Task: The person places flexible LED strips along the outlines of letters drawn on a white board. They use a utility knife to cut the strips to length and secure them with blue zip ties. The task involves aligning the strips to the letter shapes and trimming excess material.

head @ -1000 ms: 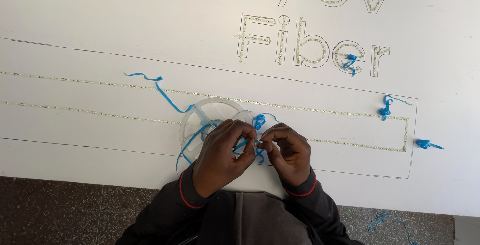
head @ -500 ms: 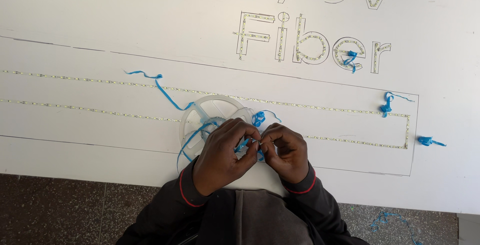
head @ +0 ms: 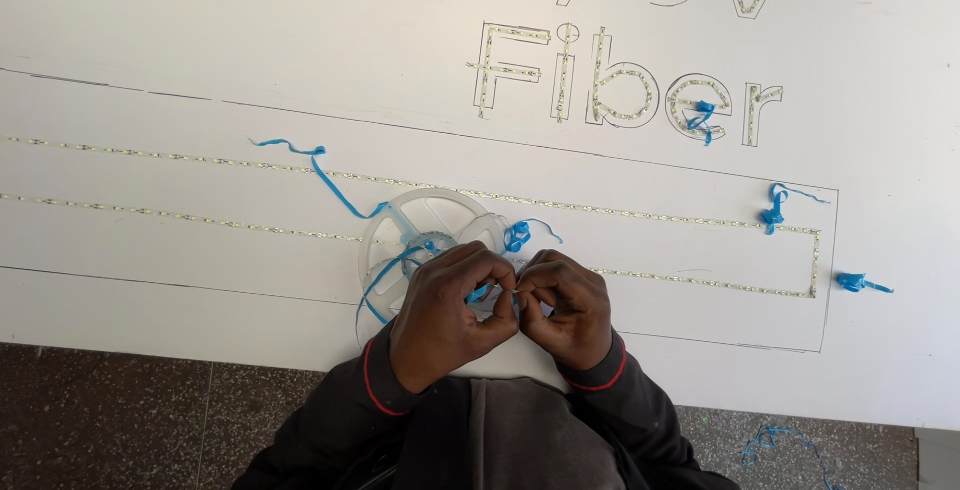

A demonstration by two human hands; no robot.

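blue tape (head: 487,293) shows between the fingertips of both hands, which meet just in front of a clear plastic reel (head: 425,230) lying flat on the white board (head: 200,40). the left hand (head: 452,308) is curled, its thumb and fingers pinched on the blue tape; the right hand (head: 566,306) is curled the same way, pinched on the same bit, knuckles almost touching the left. what exactly sits between the fingertips besides the tape is too small to tell. more blue tape trails off the reel to the upper left (head: 320,172) and loops at its left edge. compared with a second ago the hands have hardly shifted: they stay clamped together at the same spot by the reel, and the reel and loose tape lie as before. thin led strips (head: 180,158) run in two long lines across the board and fill the outlined letters above. small blue scraps (head: 773,206) sit near the right end of the strips, one lies in a letter (head: 702,118), and another on the speckled floor (head: 100,410).
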